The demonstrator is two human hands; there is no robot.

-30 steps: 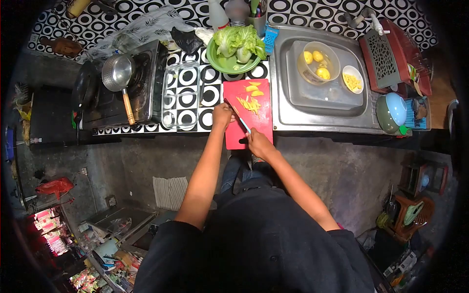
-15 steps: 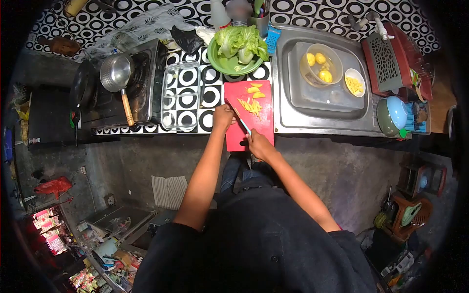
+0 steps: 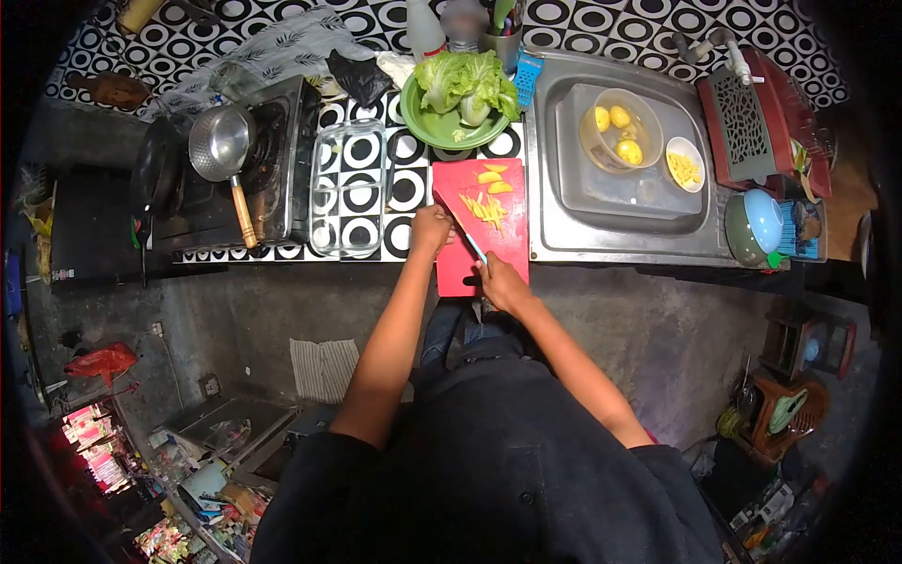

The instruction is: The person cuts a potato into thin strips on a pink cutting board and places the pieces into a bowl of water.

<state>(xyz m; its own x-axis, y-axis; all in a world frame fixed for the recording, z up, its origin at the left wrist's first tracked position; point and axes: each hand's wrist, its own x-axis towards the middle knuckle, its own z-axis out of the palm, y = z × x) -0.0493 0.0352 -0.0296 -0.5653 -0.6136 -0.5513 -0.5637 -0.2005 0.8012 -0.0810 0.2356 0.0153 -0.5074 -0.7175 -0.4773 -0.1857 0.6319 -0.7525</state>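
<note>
On the red cutting board (image 3: pixel 503 244), my right hand (image 3: pixel 505 285) is closed around the light handle of a knife (image 3: pixel 476 243). Its blade slants up and left across the board. My left hand (image 3: pixel 431 230) rests at the board's left edge, close beside the blade, with its fingers curled; whatever they may hold is hidden. Thin yellow strips (image 3: pixel 486 211), which look like cut potato, lie in a small pile right of the blade. Larger yellow slices (image 3: pixel 492 178) sit above them.
A green bowl (image 3: pixel 443 134) of leafy greens stands behind the board. To the left are a glass dish (image 3: pixel 324 246) and a stove with a saucepan (image 3: pixel 219 146). In the sink (image 3: pixel 564 246), a tub (image 3: pixel 594 162) holds yellow potatoes, beside a small bowl (image 3: pixel 697 186) of cut pieces.
The whole view has shifted slightly. Both hands, the knife and the yellow pieces keep nearly the same places on the board.
</note>
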